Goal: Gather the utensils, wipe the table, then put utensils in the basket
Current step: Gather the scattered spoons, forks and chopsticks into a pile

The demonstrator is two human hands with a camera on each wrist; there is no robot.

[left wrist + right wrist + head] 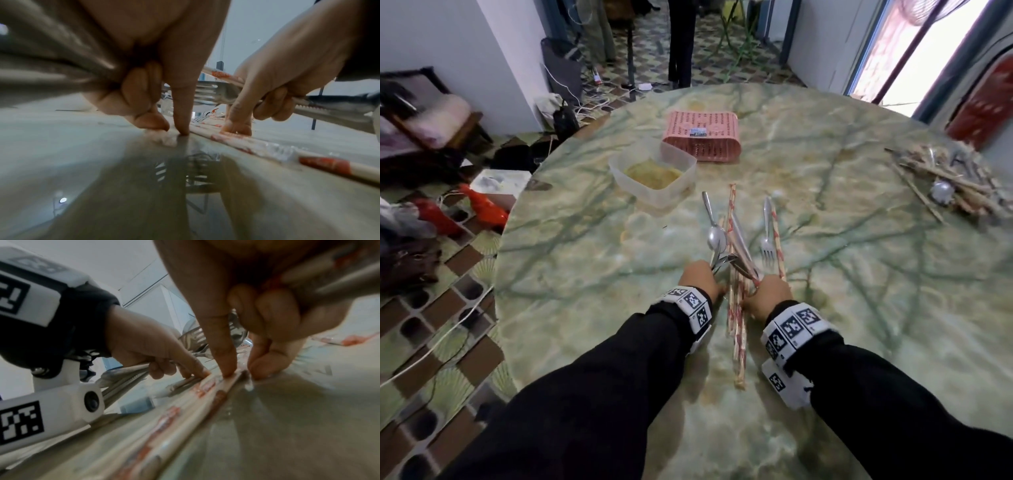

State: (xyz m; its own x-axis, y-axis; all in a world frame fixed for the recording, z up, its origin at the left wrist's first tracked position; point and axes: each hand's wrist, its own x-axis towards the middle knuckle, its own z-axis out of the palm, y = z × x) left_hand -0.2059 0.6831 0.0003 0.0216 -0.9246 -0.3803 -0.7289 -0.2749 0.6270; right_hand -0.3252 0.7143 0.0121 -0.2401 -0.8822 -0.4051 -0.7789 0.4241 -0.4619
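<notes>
Both hands meet over a bundle of paper-wrapped chopsticks (736, 329) lying on the green marbled table (859, 308). My left hand (700, 277) grips several metal utensil handles (123, 374) in its curled fingers, and its index fingertip (183, 131) touches the table beside the chopsticks (246, 146). My right hand (770, 291) holds a serrated knife (339, 105) and a wrapped chopstick in its curled fingers, while its index finger (226, 353) and thumb press on the chopsticks (185, 402). A spoon (714, 233) and a fork (766, 240) lie just beyond the hands. The pink basket (702, 135) stands farther back.
A clear plastic tub (654, 174) with something yellow inside sits in front of the basket. A pile of more chopsticks and cutlery (945, 185) lies at the table's right edge. Bags, cables and a chair clutter the floor to the left.
</notes>
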